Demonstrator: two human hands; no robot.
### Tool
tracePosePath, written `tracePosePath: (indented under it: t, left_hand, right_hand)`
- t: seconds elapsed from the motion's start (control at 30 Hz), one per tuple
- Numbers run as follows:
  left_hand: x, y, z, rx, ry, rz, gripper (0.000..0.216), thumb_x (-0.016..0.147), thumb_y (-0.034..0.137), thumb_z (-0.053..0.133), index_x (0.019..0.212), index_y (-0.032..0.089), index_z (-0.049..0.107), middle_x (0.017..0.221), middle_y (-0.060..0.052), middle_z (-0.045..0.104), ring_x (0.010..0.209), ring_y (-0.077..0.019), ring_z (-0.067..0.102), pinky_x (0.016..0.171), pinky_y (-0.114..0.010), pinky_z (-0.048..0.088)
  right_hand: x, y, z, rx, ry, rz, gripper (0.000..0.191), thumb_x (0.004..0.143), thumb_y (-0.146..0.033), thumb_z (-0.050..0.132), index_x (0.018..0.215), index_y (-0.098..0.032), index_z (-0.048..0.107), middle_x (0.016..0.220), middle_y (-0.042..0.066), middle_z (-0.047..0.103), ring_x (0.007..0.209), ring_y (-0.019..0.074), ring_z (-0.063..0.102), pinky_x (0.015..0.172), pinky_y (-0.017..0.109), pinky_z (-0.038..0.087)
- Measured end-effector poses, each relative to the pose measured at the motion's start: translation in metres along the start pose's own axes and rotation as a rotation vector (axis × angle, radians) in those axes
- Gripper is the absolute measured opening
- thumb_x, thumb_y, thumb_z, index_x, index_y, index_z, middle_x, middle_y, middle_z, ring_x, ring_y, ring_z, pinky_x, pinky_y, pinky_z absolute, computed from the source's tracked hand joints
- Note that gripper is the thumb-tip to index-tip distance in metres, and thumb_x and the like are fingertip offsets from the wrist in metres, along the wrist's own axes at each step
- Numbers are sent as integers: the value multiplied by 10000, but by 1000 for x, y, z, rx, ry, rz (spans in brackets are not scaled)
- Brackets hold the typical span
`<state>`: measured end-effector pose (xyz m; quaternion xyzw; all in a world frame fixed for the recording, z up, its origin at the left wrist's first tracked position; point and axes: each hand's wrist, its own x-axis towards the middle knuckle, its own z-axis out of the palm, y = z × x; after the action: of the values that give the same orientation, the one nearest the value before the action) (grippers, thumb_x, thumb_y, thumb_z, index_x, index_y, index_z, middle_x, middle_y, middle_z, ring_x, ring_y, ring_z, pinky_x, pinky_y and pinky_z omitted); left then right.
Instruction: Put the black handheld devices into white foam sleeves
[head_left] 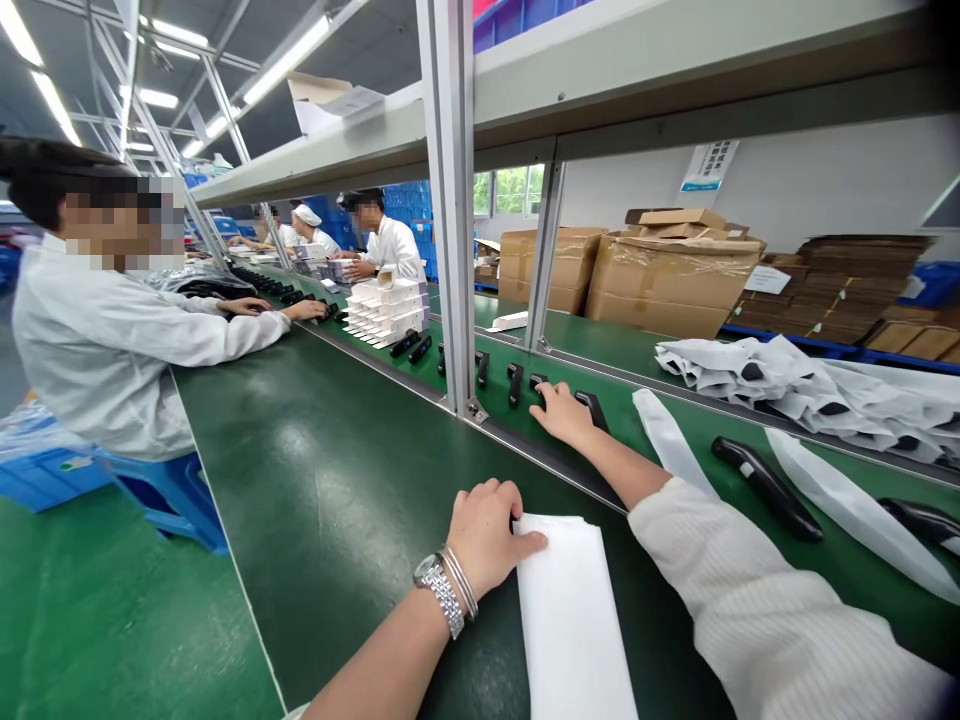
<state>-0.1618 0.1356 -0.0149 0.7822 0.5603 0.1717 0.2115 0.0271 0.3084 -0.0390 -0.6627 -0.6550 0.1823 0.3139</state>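
Observation:
My left hand (pixel 486 535) is closed at the upper left corner of a folded white sleeve (pixel 574 610), its thumb lying on top. A small dark bit shows between thumb and fingers; what it is I cannot make out. Farther ahead, my right hand (pixel 564 412) reaches over the work strip with its fingers around a small black handheld device (pixel 538 381), partly hidden by them. Just right of that hand lies another black device (pixel 592 408). To the left a similar black device (pixel 514 384) belongs to a row of several.
A metal post (pixel 451 220) rises from the green bench (pixel 322 480). White sleeves (pixel 671 440) and larger black objects (pixel 766 488) lie at right, before a pile of white pouches (pixel 810 395). White trays (pixel 386 310) are stacked ahead. A co-worker (pixel 112 330) sits at left.

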Motion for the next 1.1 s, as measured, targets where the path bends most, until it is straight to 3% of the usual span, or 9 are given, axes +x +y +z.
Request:
tracePosePath:
  t: [0.1, 0.17, 0.3, 0.5, 0.63, 0.77, 0.9, 1.1]
  left_hand:
    - [1, 0, 1, 13, -22, 51, 102, 786, 224, 591, 699, 188, 549, 795, 5, 566, 819, -182, 539, 745, -305, 326]
    - [2, 1, 1, 26, -5, 77, 153, 828, 186, 529, 676, 183, 552, 781, 1, 562, 810, -175, 538, 740, -305, 321]
    - [3, 3, 2, 48, 58, 114, 247, 894, 203, 466, 668, 182, 564, 771, -11, 565, 789, -175, 533, 732, -316, 314]
    - [1, 6, 0, -99, 114, 212, 126, 868, 158, 499, 766, 205, 556, 706, 42, 552, 734, -140, 515, 813, -325, 321]
    - [-1, 10, -1, -216, 154, 254, 93, 826, 173, 585, 744, 198, 548, 743, 41, 527, 762, -138, 505, 858, -322, 336]
    - [-2, 13, -2, -435, 164, 257, 76, 807, 225, 659, 759, 198, 606, 847, 9, 504, 815, -146, 507, 809, -290, 384]
    - [-3, 15, -3, -593, 188, 289, 70, 805, 201, 660, 758, 188, 610, 902, -7, 443, 847, -143, 488, 762, -254, 418]
    - [-3, 17, -3, -655, 260, 328, 72, 823, 170, 627, 762, 177, 592, 946, -21, 402, 920, -157, 467, 796, -261, 431]
  right_hand:
    - [9, 11, -3, 109, -1, 93, 306, 760, -226, 606, 1065, -218, 608, 1021, 106, 581, 909, 281, 612, 831, 424, 448]
    - [6, 18, -8, 221, -12, 138, 307, 772, -240, 560, 1077, -210, 577, 894, 73, 602, 788, 250, 629, 748, 400, 486]
    - [-31, 21, -22, 468, -31, 144, 538, 784, -304, 519, 1296, -248, 365, 853, 9, 623, 747, 206, 652, 668, 349, 531]
    - [-108, 2, -46, 1082, -214, 19, 966, 684, -329, 775, 1415, -373, 145, 923, -20, 636, 846, 201, 665, 801, 392, 522]
    - [-128, -4, -47, 1120, -208, -22, 1078, 652, -347, 826, 1437, -385, 87, 945, 3, 634, 828, 214, 660, 712, 371, 534]
    - [-138, -7, -39, 1135, -227, -63, 1048, 684, -345, 820, 1429, -395, 84, 1074, 44, 604, 789, 202, 665, 676, 364, 540]
    - [-152, -15, -28, 1165, -279, -131, 906, 723, -309, 797, 1389, -370, 186, 1108, 49, 599, 833, 186, 660, 768, 361, 526]
    - [-162, -21, -18, 1198, -393, -171, 786, 804, -319, 727, 1413, -378, 235, 1220, 53, 594, 1068, 213, 610, 960, 407, 447]
